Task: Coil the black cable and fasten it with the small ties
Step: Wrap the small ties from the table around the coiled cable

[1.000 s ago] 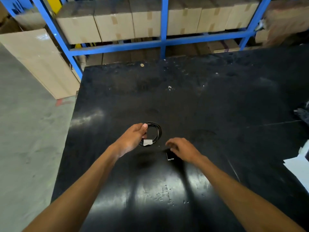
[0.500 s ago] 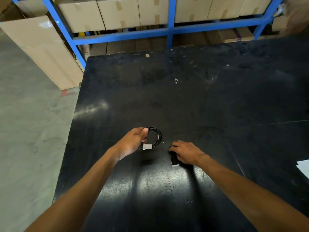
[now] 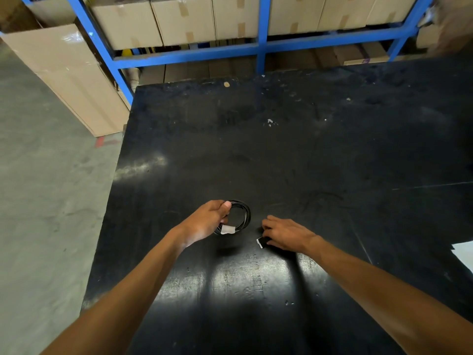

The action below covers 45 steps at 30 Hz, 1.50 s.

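Note:
The black cable point(image 3: 244, 213) is wound into a small round coil, and my left hand point(image 3: 208, 220) grips its left side just above the black table point(image 3: 307, 155). A white tag point(image 3: 227, 229) sits on the coil's lower edge. To the right, my right hand point(image 3: 286, 233) lies low on the table with its fingers curled over a small black tie point(image 3: 261, 242) that has a white end. Most of the tie is hidden under the fingers.
A white sheet point(image 3: 464, 253) lies at the table's right edge. Behind the table stands a blue rack point(image 3: 261, 47) with cardboard boxes point(image 3: 184, 19). A flat carton point(image 3: 66, 73) leans on the rack at the left, above grey concrete floor point(image 3: 46, 201).
My right hand has settled down onto the small tie and shifted it slightly right. The left hand keeps holding the coil in the same spot. The camera view has tilted a little.

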Motion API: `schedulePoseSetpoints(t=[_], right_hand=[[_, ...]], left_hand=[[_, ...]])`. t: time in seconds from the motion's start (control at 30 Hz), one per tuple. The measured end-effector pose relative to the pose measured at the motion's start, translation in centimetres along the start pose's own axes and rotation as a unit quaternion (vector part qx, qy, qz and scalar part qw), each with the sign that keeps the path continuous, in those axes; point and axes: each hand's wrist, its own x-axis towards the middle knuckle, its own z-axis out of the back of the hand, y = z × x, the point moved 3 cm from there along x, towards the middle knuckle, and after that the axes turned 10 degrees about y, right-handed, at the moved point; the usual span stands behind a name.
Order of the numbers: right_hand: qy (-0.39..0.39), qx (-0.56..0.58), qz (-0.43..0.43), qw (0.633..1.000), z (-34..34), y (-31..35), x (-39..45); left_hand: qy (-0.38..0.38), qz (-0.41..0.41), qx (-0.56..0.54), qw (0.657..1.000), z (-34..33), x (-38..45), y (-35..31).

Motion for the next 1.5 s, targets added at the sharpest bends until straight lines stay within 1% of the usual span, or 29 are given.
schedulePoseSetpoints(t=[0.13, 0.23, 0.53, 0.7, 0.77, 0.83, 0.9, 0.93, 0.97, 1.07, 1.13, 1.2, 1.23, 1.3, 1.37, 1.5], right_hand=[[0.041, -0.014, -0.001, 0.999, -0.4, 1.4, 0.8], [0.048, -0.018, -0.01, 0.999, -0.6, 2.0, 1.3], [0.042, 0.027, -0.029, 0.998, -1.1, 1.9, 0.5], [0.012, 0.054, -0.072, 0.996, -1.9, 2.4, 0.0], [0.001, 0.079, -0.09, 0.993, -2.4, 2.5, 0.0], [-0.016, 0.128, -0.101, 0.986, -2.9, 2.5, 0.1], [-0.046, 0.196, -0.117, 0.972, -3.1, 2.4, 0.1], [-0.076, 0.244, -0.131, 0.958, -2.9, 2.3, 0.0], [-0.115, 0.301, -0.147, 0.935, -2.4, 2.1, -0.2], [-0.254, 0.444, -0.179, 0.84, 0.6, 2.0, -1.0], [-0.332, 0.511, -0.173, 0.774, 3.8, 2.3, -1.5], [-0.381, 0.542, -0.145, 0.735, 7.4, 2.6, -2.0], [-0.394, 0.552, -0.128, 0.724, 9.1, 2.7, -2.2], [-0.413, 0.551, -0.09, 0.719, 12.6, 3.4, -2.9], [-0.411, 0.545, -0.063, 0.729, 15.5, 3.8, -3.5], [-0.379, 0.521, -0.027, 0.764, 19.6, 5.4, -5.0]], left_hand=[[0.001, 0.008, -0.002, 1.0, -0.1, -0.2, 0.1], [0.0, 0.005, -0.001, 1.0, -0.5, -0.6, 0.1], [-0.001, 0.008, -0.018, 1.0, -0.9, -1.7, 0.8], [-0.001, 0.007, -0.016, 1.0, -1.6, -1.9, 0.6], [-0.001, 0.006, -0.018, 1.0, -1.7, -2.1, 0.5], [0.002, 0.001, -0.017, 1.0, -1.7, -2.3, 0.4], [-0.003, 0.0, -0.013, 1.0, -1.6, -2.5, 0.4], [-0.007, 0.0, -0.013, 1.0, -1.4, -2.7, 0.4], [-0.01, 0.0, -0.012, 1.0, -1.3, -2.9, 0.4], [-0.025, -0.003, -0.011, 1.0, -0.8, -3.4, 0.0], [-0.035, -0.009, -0.012, 0.999, -0.6, -3.8, -0.5], [-0.039, -0.027, -0.01, 0.999, -0.4, -4.2, -1.4], [-0.041, -0.035, -0.007, 0.999, -0.3, -4.3, -1.9], [-0.049, -0.055, -0.001, 0.997, -0.1, -5.0, -3.1], [-0.056, -0.076, 0.006, 0.995, 0.1, -5.5, -4.3], [-0.077, -0.124, 0.014, 0.989, 0.7, -7.0, -6.8]])
